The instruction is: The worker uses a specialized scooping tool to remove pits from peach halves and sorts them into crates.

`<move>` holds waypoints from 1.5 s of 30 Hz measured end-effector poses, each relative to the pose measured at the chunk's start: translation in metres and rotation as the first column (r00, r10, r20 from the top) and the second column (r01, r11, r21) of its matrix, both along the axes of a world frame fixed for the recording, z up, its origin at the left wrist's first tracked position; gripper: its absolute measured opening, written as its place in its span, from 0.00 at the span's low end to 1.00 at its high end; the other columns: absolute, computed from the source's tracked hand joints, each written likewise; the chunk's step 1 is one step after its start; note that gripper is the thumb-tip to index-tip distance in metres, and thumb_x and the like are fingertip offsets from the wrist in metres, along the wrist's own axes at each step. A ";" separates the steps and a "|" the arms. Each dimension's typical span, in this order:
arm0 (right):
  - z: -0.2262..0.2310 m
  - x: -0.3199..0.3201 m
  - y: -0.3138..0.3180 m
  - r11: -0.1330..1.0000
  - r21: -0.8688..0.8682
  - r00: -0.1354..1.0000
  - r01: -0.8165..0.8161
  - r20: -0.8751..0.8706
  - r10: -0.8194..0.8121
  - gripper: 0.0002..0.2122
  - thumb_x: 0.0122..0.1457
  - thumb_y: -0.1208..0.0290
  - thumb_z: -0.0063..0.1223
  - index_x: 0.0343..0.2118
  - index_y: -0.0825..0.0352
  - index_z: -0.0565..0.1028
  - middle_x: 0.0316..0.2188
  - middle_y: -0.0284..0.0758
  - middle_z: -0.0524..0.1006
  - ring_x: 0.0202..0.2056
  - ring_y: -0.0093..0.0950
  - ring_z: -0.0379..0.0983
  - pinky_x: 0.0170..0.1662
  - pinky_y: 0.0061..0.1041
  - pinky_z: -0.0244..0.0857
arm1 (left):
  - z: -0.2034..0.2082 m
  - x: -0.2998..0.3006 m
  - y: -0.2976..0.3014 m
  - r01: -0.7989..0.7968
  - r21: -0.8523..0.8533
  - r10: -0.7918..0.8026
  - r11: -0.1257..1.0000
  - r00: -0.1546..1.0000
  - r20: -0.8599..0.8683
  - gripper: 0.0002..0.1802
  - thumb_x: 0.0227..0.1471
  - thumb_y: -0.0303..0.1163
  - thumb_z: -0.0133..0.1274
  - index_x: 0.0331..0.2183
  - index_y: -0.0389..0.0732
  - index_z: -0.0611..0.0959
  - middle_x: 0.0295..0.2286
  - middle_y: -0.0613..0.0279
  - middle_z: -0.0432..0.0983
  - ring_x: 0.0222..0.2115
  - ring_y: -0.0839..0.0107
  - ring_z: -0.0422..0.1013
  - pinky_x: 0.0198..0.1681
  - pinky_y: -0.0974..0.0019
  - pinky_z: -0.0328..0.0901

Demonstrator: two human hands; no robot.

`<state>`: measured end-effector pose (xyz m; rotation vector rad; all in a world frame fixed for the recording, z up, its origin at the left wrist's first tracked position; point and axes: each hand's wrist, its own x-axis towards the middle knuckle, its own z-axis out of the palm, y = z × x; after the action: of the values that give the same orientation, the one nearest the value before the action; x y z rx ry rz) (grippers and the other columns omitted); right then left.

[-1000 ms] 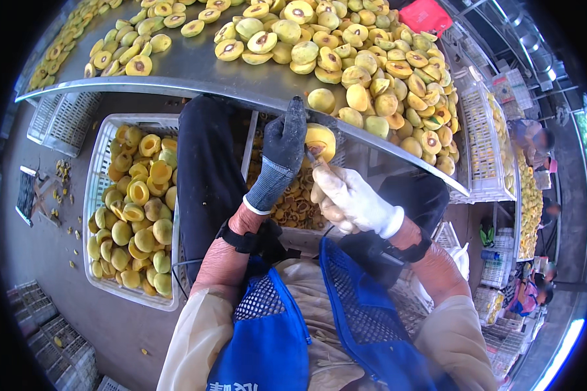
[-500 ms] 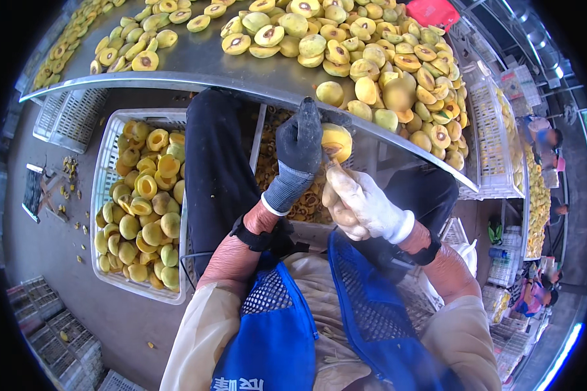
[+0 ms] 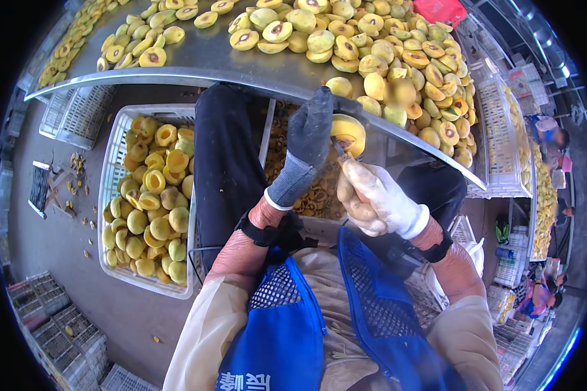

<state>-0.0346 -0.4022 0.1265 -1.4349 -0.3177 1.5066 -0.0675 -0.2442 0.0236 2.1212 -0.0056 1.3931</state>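
Note:
My left hand, in a dark grey glove, is closed round a halved yellow peach, its cut face turned toward me. My right hand, in a white glove, grips a small pitting knife; only a short dark piece of it shows, its tip at the lower left of the cut face. Below both hands a bin contains brown-orange pits and scraps. Just beyond the hands, peach halves, many with pits showing, are heaped on a metal table.
To my left stands a white crate of peach halves, several showing hollow centres. The table's raised metal rim runs close past my hands. Crates stand at the right, and stacked crates lower left. Other people sit far right.
The peach half is turned more toward me and its cut face shows more fully. The knife tip has shifted to its left side. The whole view has slid slightly.

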 end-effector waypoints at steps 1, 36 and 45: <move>0.001 0.000 0.000 1.000 0.001 1.000 0.001 0.005 -0.001 0.22 0.59 0.47 0.40 0.26 0.66 0.66 0.09 0.26 0.59 0.06 0.14 0.51 0.08 0.14 0.46 | 0.003 0.001 -0.002 0.081 -0.233 -0.084 0.969 0.996 -0.005 0.31 0.43 0.32 0.58 0.48 0.30 0.68 0.35 0.51 0.73 0.33 0.60 0.71 0.38 0.61 0.66; -0.008 -0.007 -0.004 0.979 0.096 0.946 0.178 -0.290 -0.143 0.20 0.61 0.48 0.36 0.26 0.62 0.69 0.07 0.23 0.56 0.04 0.14 0.50 0.06 0.15 0.45 | 0.019 -0.006 -0.009 0.489 -0.297 -0.459 0.820 0.872 0.167 0.22 0.53 0.32 0.43 0.49 0.30 0.67 0.41 0.49 0.71 0.37 0.56 0.70 0.43 0.60 0.63; -0.009 -0.013 -0.011 0.992 -0.038 0.980 0.120 -0.154 -0.124 0.19 0.62 0.51 0.36 0.25 0.62 0.67 0.07 0.22 0.55 0.05 0.14 0.48 0.07 0.14 0.43 | -0.031 0.006 -0.016 0.096 -0.086 -0.097 0.992 0.995 -0.007 0.28 0.49 0.25 0.42 0.54 0.34 0.64 0.51 0.47 0.62 0.50 0.55 0.61 0.54 0.58 0.53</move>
<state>-0.0477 -0.4136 0.1172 -1.3246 -0.1107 1.5177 -0.0615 -0.2605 -0.0069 2.0311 -0.0431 1.3025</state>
